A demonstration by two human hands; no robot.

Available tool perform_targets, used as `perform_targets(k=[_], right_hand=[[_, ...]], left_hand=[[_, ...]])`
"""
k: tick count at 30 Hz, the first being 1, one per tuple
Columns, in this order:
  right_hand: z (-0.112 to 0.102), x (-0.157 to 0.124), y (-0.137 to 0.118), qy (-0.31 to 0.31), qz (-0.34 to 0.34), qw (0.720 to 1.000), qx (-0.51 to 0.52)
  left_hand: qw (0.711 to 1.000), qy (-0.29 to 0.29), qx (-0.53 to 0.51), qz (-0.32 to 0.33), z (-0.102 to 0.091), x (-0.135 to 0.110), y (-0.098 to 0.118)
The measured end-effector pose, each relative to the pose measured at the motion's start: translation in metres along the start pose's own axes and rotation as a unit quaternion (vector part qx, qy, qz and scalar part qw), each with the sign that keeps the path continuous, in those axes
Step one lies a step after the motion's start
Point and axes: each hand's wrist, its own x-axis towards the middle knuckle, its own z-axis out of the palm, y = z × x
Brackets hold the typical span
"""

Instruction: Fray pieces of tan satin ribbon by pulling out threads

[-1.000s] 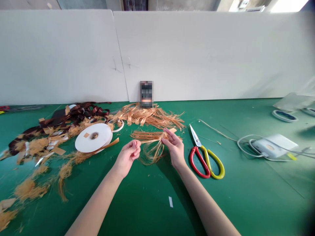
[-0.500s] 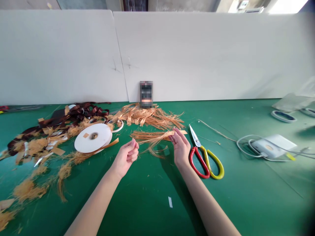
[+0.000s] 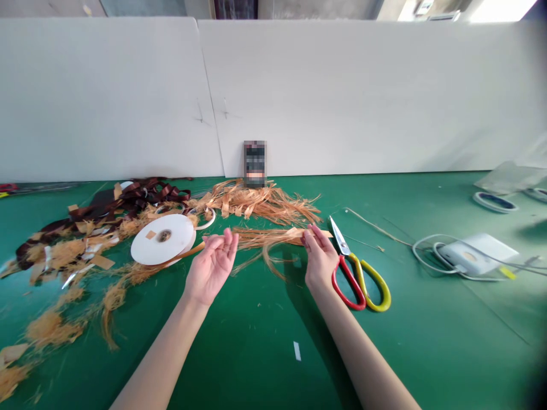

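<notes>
My right hand (image 3: 321,257) pinches the end of a tan frayed ribbon (image 3: 293,233). Its flat tip pokes out past my fingers, and loose threads trail leftward from it. More frayed tan strands (image 3: 252,237) lie just behind, partly overlapping it in view. My left hand (image 3: 212,267) is turned palm up with its fingers apart, beside the left ends of the threads, and I see nothing held in it. Scissors (image 3: 347,256) with one red and one yellow handle lie right of my right hand, blades pointing away.
Left of my left hand lies a white ribbon spool (image 3: 160,239). Behind it are dark brown ribbons (image 3: 147,193) and tan scraps (image 3: 51,327). A pile of frayed ribbons (image 3: 256,202) lies below a blurred-out phone-like object (image 3: 255,164). A white cabled box (image 3: 478,254) sits at right.
My left hand has gone from closed fingers to open, turning palm up and shifting slightly left. My right hand still pinches the ribbon; the loose threads below it have shifted.
</notes>
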Motion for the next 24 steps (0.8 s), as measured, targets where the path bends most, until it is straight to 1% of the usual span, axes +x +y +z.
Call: perform_targets(k=[2, 4, 5, 7, 9, 11, 12, 15, 17, 19, 20, 21, 22, 24], right_hand=[[-0.001, 0.001, 0.0, -0.003, 0.0, 1.0, -0.001], [-0.001, 0.002, 0.0, -0.006, -0.001, 1.0, -0.005], [-0.002, 0.002, 0.0, -0.007, -0.001, 1.0, -0.007], [-0.002, 0.003, 0.0, -0.007, -0.005, 1.0, -0.011], [-0.003, 0.004, 0.0, -0.006, -0.01, 1.0, -0.014], [-0.003, 0.006, -0.001, -0.002, -0.018, 1.0, -0.015], [-0.003, 0.006, -0.001, 0.001, -0.022, 1.0, -0.014], [-0.003, 0.008, -0.002, 0.01, -0.033, 0.999, -0.016], [-0.004, 0.009, -0.002, 0.013, -0.038, 0.999, -0.02], [-0.004, 0.009, -0.002, 0.015, -0.038, 0.999, -0.023], [-0.004, 0.009, -0.003, 0.016, -0.038, 0.999, -0.024], [-0.004, 0.01, -0.003, 0.017, -0.037, 0.999, -0.024], [-0.004, 0.01, -0.003, 0.019, -0.037, 0.999, -0.025], [-0.005, 0.01, -0.003, 0.023, -0.039, 0.999, -0.024]], left_hand=[[1.0, 0.004, -0.022, -0.014, 0.0, -0.001, 0.004], [0.999, 0.005, -0.004, -0.048, 0.0, -0.002, 0.006], [0.997, 0.008, 0.027, -0.072, -0.001, -0.002, 0.006], [0.984, 0.018, 0.135, -0.117, -0.004, -0.001, 0.002], [0.949, 0.019, 0.278, -0.149, -0.009, 0.0, -0.005], [0.902, 0.011, 0.408, -0.145, -0.014, 0.001, -0.011], [0.88, 0.008, 0.455, -0.133, -0.016, 0.002, -0.013], [0.834, 0.005, 0.541, -0.109, -0.02, 0.002, -0.016], [0.802, -0.015, 0.585, -0.12, -0.019, 0.001, -0.015], [0.769, -0.051, 0.621, -0.142, -0.016, -0.001, -0.013], [0.762, -0.067, 0.627, -0.149, -0.014, -0.002, -0.012], [0.767, -0.077, 0.619, -0.149, -0.013, -0.003, -0.011], [0.785, -0.082, 0.598, -0.141, -0.011, -0.004, -0.01], [0.846, -0.082, 0.517, -0.097, -0.009, -0.004, -0.009]])
